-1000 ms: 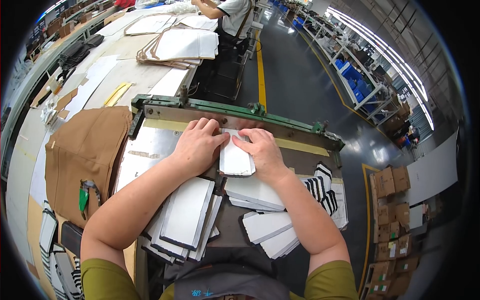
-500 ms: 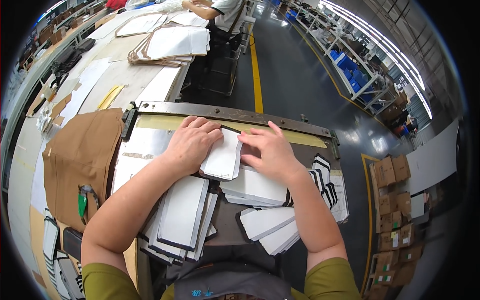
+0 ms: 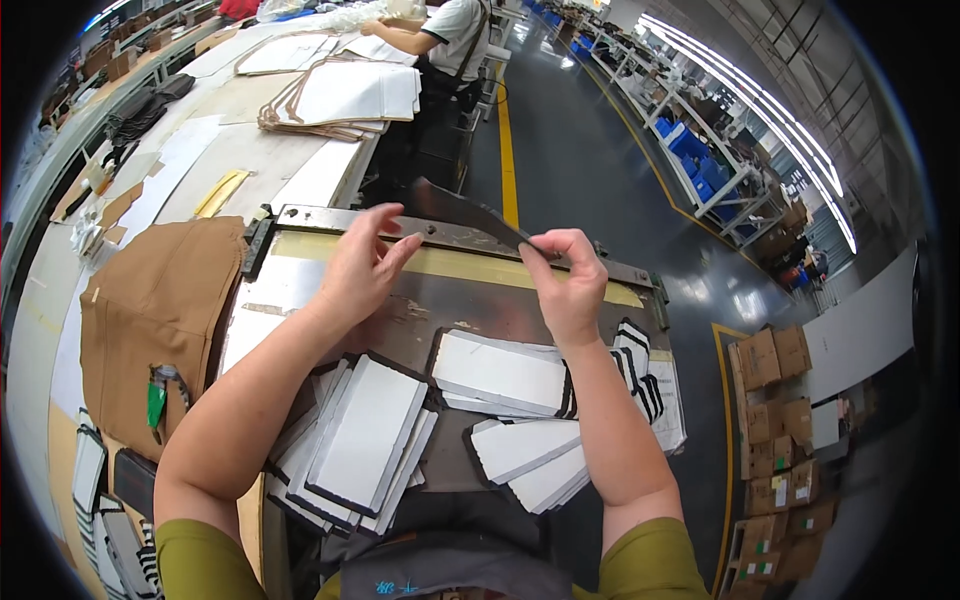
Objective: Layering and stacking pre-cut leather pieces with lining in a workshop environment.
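Observation:
My right hand (image 3: 572, 285) pinches the end of a thin, dark, flexible panel (image 3: 462, 208) between thumb and fingers. The panel is raised above the far edge of the metal-topped bench (image 3: 440, 300) and slants up to the left. My left hand (image 3: 358, 265) hovers left of it with fingers apart and nothing in them. Nearer me on the bench lie a fanned stack of white panels with black edges (image 3: 368, 435) at left, another white stack (image 3: 500, 372) in the middle, and more white panels (image 3: 525, 448) beside my right forearm.
Black-and-white striped piece ends (image 3: 635, 370) stick out right of my forearm. A brown sheet (image 3: 150, 320) lies on the left table. A metal bar (image 3: 450, 237) runs along the bench's far edge. Cardboard boxes (image 3: 775, 440) stand at right; a co-worker (image 3: 455, 45) sits ahead.
The panel that lay white side up under both hands has come up off the bench in my right hand, dark side showing. My left hand has let go and drawn away from it.

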Available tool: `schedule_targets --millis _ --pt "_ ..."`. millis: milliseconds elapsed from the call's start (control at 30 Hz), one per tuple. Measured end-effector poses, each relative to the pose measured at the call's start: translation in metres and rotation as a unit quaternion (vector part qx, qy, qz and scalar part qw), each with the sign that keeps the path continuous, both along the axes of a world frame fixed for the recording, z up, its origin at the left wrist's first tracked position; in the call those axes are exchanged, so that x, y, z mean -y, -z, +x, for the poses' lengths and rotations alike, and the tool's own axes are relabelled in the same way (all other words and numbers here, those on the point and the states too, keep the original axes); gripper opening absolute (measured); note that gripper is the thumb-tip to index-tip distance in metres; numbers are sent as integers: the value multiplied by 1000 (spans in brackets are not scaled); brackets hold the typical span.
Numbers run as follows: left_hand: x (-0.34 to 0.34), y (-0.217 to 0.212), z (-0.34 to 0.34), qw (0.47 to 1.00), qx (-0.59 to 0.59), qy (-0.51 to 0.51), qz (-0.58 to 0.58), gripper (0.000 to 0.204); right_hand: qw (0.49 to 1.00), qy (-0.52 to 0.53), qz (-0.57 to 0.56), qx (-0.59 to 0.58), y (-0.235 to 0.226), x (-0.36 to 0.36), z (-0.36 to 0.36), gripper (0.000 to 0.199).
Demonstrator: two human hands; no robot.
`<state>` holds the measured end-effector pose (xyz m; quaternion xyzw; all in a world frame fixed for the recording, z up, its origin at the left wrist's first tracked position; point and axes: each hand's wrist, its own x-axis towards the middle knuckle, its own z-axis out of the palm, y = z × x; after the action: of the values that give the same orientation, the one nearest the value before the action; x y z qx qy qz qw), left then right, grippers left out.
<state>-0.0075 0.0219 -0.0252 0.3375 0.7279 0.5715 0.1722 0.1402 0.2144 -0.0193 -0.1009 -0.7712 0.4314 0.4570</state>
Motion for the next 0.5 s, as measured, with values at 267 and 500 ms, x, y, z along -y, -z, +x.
schedule_targets --millis 267,500 --pt "-1 27 0 872 -456 169 -50 40 960 -124 230 103 1 32 3 18" --pt "-3 27 -8 927 -294 231 -15 42 910 -195 257 261 13 3 2 60"
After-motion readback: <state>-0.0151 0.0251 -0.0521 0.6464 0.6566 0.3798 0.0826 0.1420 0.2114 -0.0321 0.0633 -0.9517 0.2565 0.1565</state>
